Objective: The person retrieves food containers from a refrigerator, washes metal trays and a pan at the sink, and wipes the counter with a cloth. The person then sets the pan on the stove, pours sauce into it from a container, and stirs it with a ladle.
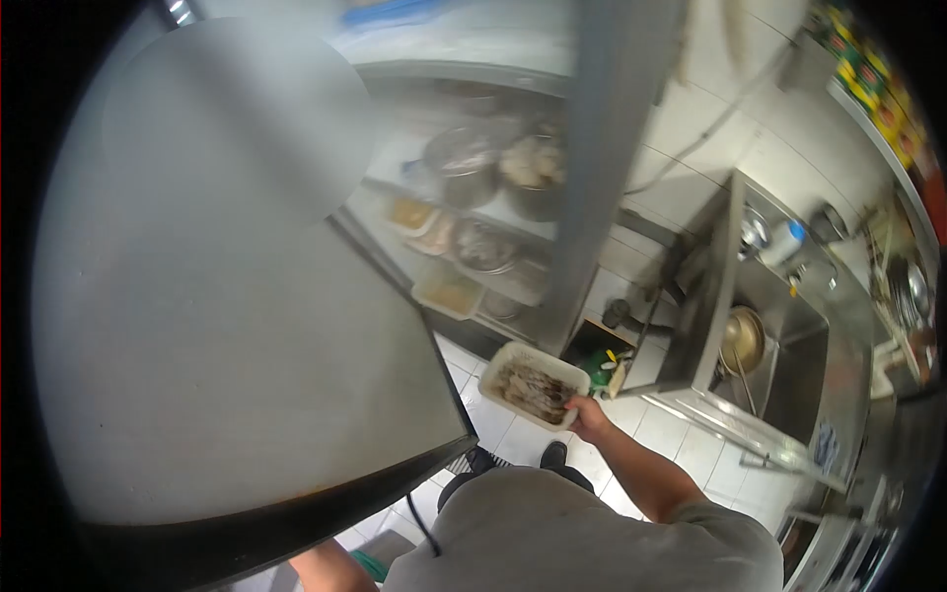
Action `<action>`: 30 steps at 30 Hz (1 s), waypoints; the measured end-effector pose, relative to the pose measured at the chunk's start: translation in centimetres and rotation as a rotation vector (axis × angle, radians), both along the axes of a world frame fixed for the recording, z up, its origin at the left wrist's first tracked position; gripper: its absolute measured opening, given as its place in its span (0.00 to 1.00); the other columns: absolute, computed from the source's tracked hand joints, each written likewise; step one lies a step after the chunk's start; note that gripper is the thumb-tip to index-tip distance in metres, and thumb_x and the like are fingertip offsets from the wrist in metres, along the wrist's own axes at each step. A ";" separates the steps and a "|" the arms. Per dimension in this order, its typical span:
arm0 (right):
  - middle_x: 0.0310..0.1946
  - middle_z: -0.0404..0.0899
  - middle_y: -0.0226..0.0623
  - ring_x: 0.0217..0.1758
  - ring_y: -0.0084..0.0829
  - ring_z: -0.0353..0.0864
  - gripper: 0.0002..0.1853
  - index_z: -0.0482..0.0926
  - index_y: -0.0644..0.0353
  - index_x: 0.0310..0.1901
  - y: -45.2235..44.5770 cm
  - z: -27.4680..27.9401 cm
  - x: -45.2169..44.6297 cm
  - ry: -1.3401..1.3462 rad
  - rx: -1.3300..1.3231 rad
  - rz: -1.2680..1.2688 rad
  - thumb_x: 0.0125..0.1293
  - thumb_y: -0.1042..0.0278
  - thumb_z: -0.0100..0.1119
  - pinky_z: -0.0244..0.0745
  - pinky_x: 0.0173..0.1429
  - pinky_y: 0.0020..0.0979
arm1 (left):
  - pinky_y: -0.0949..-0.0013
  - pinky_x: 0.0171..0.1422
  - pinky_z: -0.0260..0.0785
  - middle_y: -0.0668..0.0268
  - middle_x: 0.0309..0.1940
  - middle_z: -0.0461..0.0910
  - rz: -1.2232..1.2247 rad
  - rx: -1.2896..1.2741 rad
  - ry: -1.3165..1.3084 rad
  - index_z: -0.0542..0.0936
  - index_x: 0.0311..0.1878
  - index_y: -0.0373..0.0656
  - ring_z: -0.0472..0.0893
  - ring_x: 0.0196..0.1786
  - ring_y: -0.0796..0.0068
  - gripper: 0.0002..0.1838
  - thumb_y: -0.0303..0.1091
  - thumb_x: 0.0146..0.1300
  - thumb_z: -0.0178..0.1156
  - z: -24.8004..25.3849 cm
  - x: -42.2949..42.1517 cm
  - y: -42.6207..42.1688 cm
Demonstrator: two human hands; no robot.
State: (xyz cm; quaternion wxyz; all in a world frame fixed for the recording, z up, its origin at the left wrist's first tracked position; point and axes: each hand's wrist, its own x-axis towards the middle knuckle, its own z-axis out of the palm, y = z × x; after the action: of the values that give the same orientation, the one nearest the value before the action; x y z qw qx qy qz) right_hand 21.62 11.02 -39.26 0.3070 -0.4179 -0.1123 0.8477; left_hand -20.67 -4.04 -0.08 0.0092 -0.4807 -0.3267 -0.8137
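Here we have a pale tray [490, 378], low in the middle of the view, held in the air over the floor, and we see it slanting: its long axis runs from upper left to lower right, one short end towards the fridge [614, 128], the other towards the right arm [646, 472]. Inside, we make out greyish-brown pieces of food [533, 388], too small for us to name.

Around it, we're in a kitchen! White square tiles cover the floor [671, 429], and the big fridge door [247, 345] stands wide open, filling our left. Behind it, blurred tubs and bowls crowd the shelves. Over to the right we find a steel sink [797, 395] with a round pan [742, 340] in it, and bright packets [870, 77] up in the corner. Below the tray, a dark shoe [554, 454] peeks out.

And the right grip [589, 418]? We see it closed on the tray's lower right end, fingers curled at the rim, so the tray reaches away from it, up and to the left. The left forearm [330, 569] shows at the bottom edge, by the door; the left grip is hidden, and we cannot tell what it holds.
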 end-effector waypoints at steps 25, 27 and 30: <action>0.69 0.71 0.56 0.68 0.53 0.76 0.49 0.62 0.60 0.76 -1.7 -1.2 -17.8 -0.463 0.573 1.962 0.69 0.24 0.48 0.76 0.63 0.57 | 0.65 0.48 0.74 0.67 0.36 0.82 0.354 -0.585 0.024 0.79 0.56 0.40 0.81 0.39 0.69 0.15 0.40 0.77 0.57 1.8 11.4 2.6; 0.72 0.66 0.59 0.70 0.53 0.73 0.50 0.55 0.60 0.79 -0.4 1.1 -16.4 -0.365 0.250 1.656 0.71 0.23 0.40 0.72 0.66 0.55 | 0.59 0.59 0.73 0.55 0.48 0.81 0.347 -0.535 0.320 0.77 0.66 0.42 0.81 0.52 0.55 0.21 0.37 0.73 0.60 0.8 14.3 2.2; 0.81 0.48 0.56 0.80 0.58 0.57 0.54 0.46 0.55 0.82 2.8 3.2 -13.3 -0.242 0.388 1.393 0.68 0.18 0.37 0.57 0.76 0.62 | 0.54 0.65 0.69 0.51 0.59 0.75 0.316 -0.703 0.251 0.68 0.74 0.45 0.76 0.61 0.50 0.30 0.40 0.72 0.61 -5.1 18.7 -4.1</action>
State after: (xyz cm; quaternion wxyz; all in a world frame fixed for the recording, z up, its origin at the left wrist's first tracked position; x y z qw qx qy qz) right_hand 8.33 13.78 -36.10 -0.2493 -0.2785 -0.5332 0.7589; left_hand -2.01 -8.10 -5.21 0.0090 -0.4942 -0.6511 -0.5760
